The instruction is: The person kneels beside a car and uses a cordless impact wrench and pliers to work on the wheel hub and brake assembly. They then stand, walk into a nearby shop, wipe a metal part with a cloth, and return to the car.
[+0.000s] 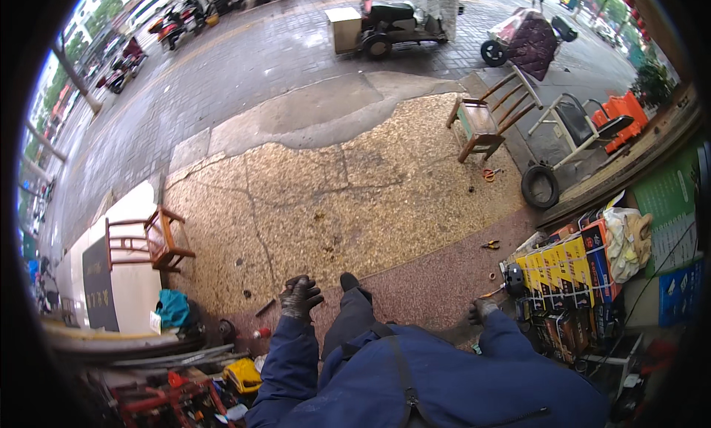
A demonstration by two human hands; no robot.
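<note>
My left hand (pixel 300 297), in a dark work glove, hangs over the front of the floor with its fingers loosely bent and apart, nothing visible in it. Beside it on the floor lies a dark stick-like piece (pixel 264 308). At the right, my gloved right hand (pixel 483 309) is closed by the stacked boxes (pixel 566 269). A thin tool (pixel 492 292) with an orange part sticks out from its fingers; its exact kind is too small to tell. Pliers (pixel 490 244) with yellow-and-black handles lie on the floor beyond this hand.
A wooden chair (pixel 157 239) stands left, another chair (pixel 485 120) far right. Near that one are orange-handled scissors (pixel 490 175), a small tire (pixel 540 186) and a metal-framed seat (pixel 574 124). Scooters (pixel 392 28) are parked on the wet pavement. Tools and a yellow item (pixel 243 375) crowd the lower left.
</note>
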